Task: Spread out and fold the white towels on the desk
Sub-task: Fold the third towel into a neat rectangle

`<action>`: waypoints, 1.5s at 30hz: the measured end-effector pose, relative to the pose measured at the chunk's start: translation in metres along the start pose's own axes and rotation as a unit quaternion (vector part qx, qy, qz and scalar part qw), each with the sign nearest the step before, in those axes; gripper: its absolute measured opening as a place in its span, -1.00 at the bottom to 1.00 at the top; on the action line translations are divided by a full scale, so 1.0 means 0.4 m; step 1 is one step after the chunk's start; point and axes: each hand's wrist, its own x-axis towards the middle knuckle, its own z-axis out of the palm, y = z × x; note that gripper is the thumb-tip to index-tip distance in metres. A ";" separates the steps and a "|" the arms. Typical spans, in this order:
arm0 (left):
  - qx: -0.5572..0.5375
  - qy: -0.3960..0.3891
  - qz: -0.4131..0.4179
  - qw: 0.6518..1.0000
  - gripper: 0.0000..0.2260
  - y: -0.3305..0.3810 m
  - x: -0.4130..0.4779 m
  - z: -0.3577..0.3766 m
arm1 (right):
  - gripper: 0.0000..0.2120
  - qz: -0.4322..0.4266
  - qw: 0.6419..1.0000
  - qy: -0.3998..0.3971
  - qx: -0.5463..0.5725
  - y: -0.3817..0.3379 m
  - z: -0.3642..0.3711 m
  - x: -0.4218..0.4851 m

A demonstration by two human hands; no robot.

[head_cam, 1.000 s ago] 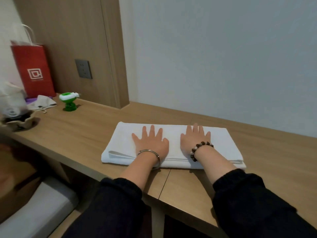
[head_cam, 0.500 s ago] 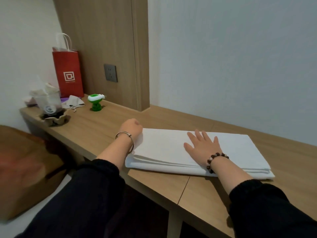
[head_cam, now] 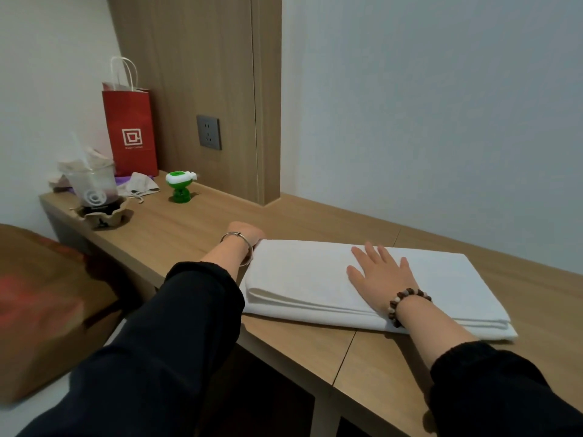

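A white towel [head_cam: 315, 272], folded into a long thick strip, lies along the front of the wooden desk [head_cam: 189, 228]. My left hand [head_cam: 247, 231], with a metal bangle on the wrist, is curled at the towel's far left end and grips that edge; its fingertips are hidden. Flat on the towel's middle rests my right hand [head_cam: 380, 272], fingers spread, a bead bracelet on the wrist.
At the desk's far left stand a red paper bag [head_cam: 131, 130], a plastic cup [head_cam: 94, 187] in a cardboard holder, a crumpled cloth [head_cam: 143, 184] and a small green device [head_cam: 179, 186]. A wooden wall panel with a socket [head_cam: 209, 132] rises behind. A brown box [head_cam: 41, 294] sits low left.
My left hand slid from the towel's middle to its left end and curled there. The right hand stayed flat on the towel. The view turned left.
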 end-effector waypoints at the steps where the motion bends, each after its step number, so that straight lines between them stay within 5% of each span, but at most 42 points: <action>1: 0.017 -0.019 0.024 0.999 -0.87 0.000 -0.009 0.000 | -0.43 0.002 1.000 0.002 0.001 0.001 0.001 0.000; 3: 0.013 -0.008 0.049 0.999 -0.82 -0.009 -0.017 -0.007 | -0.43 0.010 1.000 0.006 0.002 0.001 0.000 -0.001; 5: 0.161 0.002 0.090 0.983 -0.76 -0.001 -0.027 -0.015 | -0.43 0.018 1.000 0.007 -0.003 -0.001 -0.001 -0.002; 8: 0.392 0.016 0.173 0.903 -0.66 0.059 -0.075 -0.003 | -0.42 0.025 1.000 0.008 -0.006 -0.006 -0.003 -0.003; 10: 0.423 -0.038 0.242 0.872 -0.64 0.085 -0.121 0.039 | -0.42 0.027 1.000 0.004 -0.006 -0.008 -0.007 -0.002; 13: 0.427 -0.150 0.267 0.851 -0.53 0.056 -0.209 0.123 | -0.42 0.028 1.000 -0.001 -0.001 -0.012 -0.011 -0.003; 24: 0.406 -0.095 0.309 0.855 -0.53 -0.035 -0.263 0.066 | -0.45 0.059 0.998 0.001 -0.016 0.096 -0.030 -0.108; 30: 0.403 -0.100 0.377 0.828 -0.52 -0.043 -0.278 0.067 | -0.48 0.089 0.996 -0.024 -0.019 0.122 -0.044 -0.146; 37: 0.406 -0.156 0.511 0.741 -0.38 -0.050 -0.289 0.059 | -0.40 -0.113 0.993 -0.042 -0.002 0.041 -0.040 -0.124; 42: 0.229 -0.133 0.567 0.780 -0.71 -0.032 -0.354 0.045 | -0.35 -0.150 0.985 -0.044 0.072 0.055 -0.072 -0.143; 45: 0.253 -0.149 0.544 0.786 -0.85 -0.011 -0.386 0.034 | -0.47 -0.158 0.982 -0.061 0.081 0.057 -0.105 -0.164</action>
